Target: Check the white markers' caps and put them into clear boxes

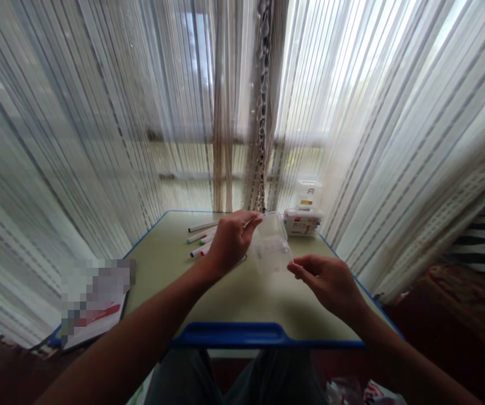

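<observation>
Over the table [225,304], the left hand [234,233] and right hand [330,278] pinch the far and near ends of an open plastic box [272,254], pens [203,226] lying nearer the left.

held box [273,256]: translucent plastic | tabletop [229,298]: smooth, matt | curtain [94,112]: sheer cloth

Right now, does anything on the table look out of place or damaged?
Only mildly: the markers lie loose at uneven angles on the table, outside the open clear plastic case. I see no spill or obvious damage.
</observation>
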`<control>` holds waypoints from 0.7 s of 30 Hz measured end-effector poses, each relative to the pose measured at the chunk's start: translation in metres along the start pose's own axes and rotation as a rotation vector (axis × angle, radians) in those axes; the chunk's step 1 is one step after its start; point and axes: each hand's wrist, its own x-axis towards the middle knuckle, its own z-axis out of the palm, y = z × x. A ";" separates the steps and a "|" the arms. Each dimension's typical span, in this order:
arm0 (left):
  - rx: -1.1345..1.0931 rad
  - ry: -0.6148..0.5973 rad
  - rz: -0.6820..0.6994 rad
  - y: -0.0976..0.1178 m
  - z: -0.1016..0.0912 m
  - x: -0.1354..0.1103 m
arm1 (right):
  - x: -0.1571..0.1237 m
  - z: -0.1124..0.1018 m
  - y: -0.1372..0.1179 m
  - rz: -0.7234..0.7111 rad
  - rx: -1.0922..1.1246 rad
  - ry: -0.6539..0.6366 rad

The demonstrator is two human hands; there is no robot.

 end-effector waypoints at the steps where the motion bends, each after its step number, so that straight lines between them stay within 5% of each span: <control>1: 0.018 -0.035 0.039 0.003 0.001 0.001 | -0.002 0.000 0.001 0.006 -0.009 -0.030; 8: 0.096 -0.212 0.179 0.021 0.010 0.002 | -0.010 -0.001 0.002 -0.019 -0.117 -0.145; 21: 0.137 -0.318 0.151 0.016 0.027 -0.020 | -0.018 0.000 0.018 -0.114 -0.200 -0.250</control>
